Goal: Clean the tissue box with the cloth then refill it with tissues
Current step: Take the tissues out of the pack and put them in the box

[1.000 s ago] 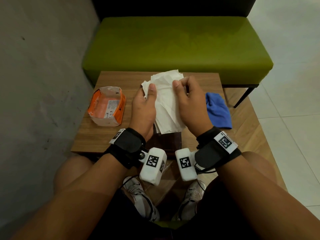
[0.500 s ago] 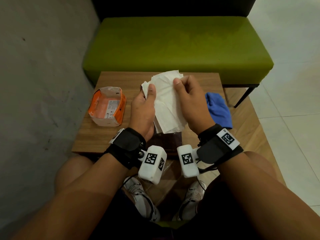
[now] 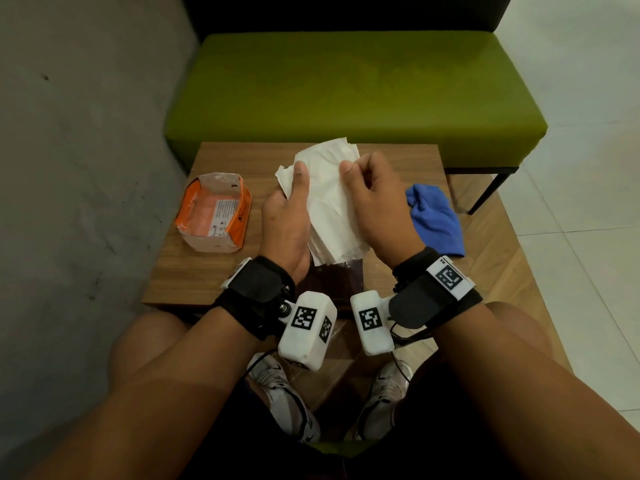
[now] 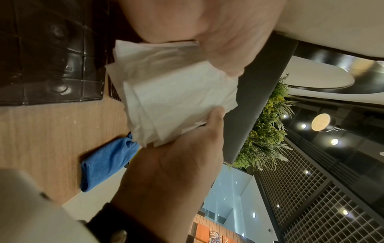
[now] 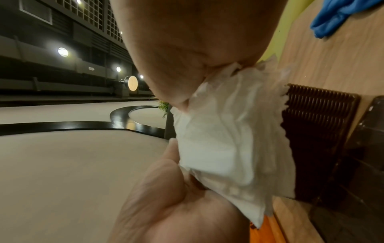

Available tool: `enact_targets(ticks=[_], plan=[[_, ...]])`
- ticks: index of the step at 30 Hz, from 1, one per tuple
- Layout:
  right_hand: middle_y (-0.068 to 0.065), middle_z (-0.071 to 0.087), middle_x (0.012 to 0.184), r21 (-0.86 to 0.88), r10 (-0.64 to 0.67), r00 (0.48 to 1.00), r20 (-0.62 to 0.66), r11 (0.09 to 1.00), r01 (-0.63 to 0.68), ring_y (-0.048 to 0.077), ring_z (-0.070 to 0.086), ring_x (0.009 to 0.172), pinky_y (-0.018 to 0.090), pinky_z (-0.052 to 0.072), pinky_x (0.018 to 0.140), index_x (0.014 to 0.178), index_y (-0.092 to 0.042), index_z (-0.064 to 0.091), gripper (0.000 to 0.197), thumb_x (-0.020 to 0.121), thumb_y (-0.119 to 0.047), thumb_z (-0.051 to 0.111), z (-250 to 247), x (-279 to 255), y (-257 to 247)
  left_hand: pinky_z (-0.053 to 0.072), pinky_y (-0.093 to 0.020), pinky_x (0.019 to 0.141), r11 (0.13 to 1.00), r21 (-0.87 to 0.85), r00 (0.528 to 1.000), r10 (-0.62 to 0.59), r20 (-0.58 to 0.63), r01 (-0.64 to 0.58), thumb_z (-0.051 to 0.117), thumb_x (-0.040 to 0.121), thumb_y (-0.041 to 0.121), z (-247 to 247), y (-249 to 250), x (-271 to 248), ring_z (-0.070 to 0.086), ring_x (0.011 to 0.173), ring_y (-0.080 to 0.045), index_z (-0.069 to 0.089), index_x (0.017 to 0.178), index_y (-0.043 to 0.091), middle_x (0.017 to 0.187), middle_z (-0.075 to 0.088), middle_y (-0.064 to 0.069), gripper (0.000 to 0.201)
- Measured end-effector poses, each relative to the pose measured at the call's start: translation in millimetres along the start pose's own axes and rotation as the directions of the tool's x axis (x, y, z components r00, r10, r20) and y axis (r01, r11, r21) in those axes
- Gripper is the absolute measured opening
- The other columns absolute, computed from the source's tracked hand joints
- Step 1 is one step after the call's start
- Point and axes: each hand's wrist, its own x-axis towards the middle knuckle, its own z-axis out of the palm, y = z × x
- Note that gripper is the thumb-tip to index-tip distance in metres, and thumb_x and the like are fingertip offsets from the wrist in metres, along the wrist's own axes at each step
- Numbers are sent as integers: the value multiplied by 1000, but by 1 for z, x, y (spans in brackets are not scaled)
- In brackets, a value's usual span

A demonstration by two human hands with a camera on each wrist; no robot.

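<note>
Holding a stack of white tissues [image 3: 329,202] above a small wooden table [image 3: 207,271], a seated person grips it from both sides. The left hand [image 3: 285,223] has its thumb pressed on the front of the stack's left edge, with the fingers curled behind it. The right hand [image 3: 375,206] pinches the right edge between thumb and curled fingers. The stack tilts, its top leaning away from the person.

Beneath the tissues, on the near middle of the table, lies the dark brown tissue box [image 3: 337,282], mostly hidden by the stack and the wrists. From the wrist views, it shows a glossy quilted surface [image 4: 51,54] and a ribbed part [image 5: 318,131]; whether the two are joined cannot be told.

A crumpled blue cloth [image 3: 434,216] rests at the table's right edge, well apart from the box. An opened orange tissue packet [image 3: 214,213] sits on the left side of the table. A green bench [image 3: 353,95] stands just beyond the table's far edge.
</note>
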Motion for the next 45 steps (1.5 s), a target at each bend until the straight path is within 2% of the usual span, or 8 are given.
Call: enact_targets(ticks=[15, 23, 28, 32, 35, 38, 42, 45], plan=[[-4, 47, 71, -42, -1, 995, -102, 999, -3, 11, 42, 65, 43, 41, 63, 84, -16, 48, 28, 108, -27, 55, 7, -7, -2, 59, -57, 106, 997, 15, 996, 75, -37, -75, 60, 110, 43, -2, -1, 1, 77, 117, -31, 70, 130, 6, 123, 80, -14, 43], [-9, 49, 71, -68, -5, 985, -170, 998, -7, 5, 43, 65, 32, 40, 66, 81, -18, 47, 27, 106, -23, 57, 8, -5, 1, 64, -50, 98, 994, 17, 993, 105, -55, -105, 57, 113, 25, -4, -2, 5, 79, 111, -29, 70, 123, 13, 118, 81, -11, 20], [9, 60, 109, -351, -372, 883, -285, 898, 265, 19, 53, 101, 11, 38, 88, 106, -5, 63, 11, 98, -12, 63, 2, -12, -9, 59, -58, 106, 989, 40, 988, 144, -64, -141, 54, 114, 25, -4, -4, 9, 77, 117, -29, 68, 120, 20, 125, 79, -10, 16], [14, 68, 126, -367, -612, 791, 21, 731, 575, 29, 61, 117, 37, 49, 100, 127, -1, 70, 27, 104, -9, 58, 10, -17, -13, 57, -60, 108, 987, 58, 985, 152, -80, -147, 53, 114, 26, -4, -6, 11, 75, 120, -34, 67, 131, 12, 127, 77, -15, 26], [7, 47, 163, -489, -434, 847, 308, 691, 532, 33, 39, 152, 53, 37, 121, 156, -14, 51, 48, 112, -33, 42, 18, -14, 4, 56, -57, 111, 992, 35, 990, 123, -65, -121, 51, 115, 24, -3, -6, 9, 74, 122, -31, 66, 137, 11, 129, 77, -14, 30], [1, 26, 175, -507, -261, 920, 293, 773, 381, 24, 19, 163, 51, 22, 131, 166, -21, 31, 58, 114, -44, 25, 12, -8, 17, 56, -57, 111, 994, 6, 991, 111, -80, -111, 48, 116, 21, -7, -4, 10, 74, 123, -32, 64, 136, 7, 130, 77, -15, 29], [5, 65, 144, -299, -49, 975, 217, 947, 114, 19, 61, 131, 30, 45, 103, 149, -16, 56, 49, 114, -42, 33, -3, -3, 17, 58, -57, 108, 996, 46, 994, 83, -72, -79, 48, 116, 22, -13, -4, 11, 77, 117, -28, 67, 125, 17, 124, 79, -9, 22], [-12, 68, 119, -48, 114, 983, 142, 993, -108, 3, 65, 105, 28, 51, 88, 131, -23, 59, 40, 108, -54, 49, -6, -3, 7, 59, -55, 106, 996, 66, 997, 58, -45, -55, 47, 117, 23, -15, -1, 12, 77, 117, -26, 65, 132, 17, 126, 79, -8, 24]])
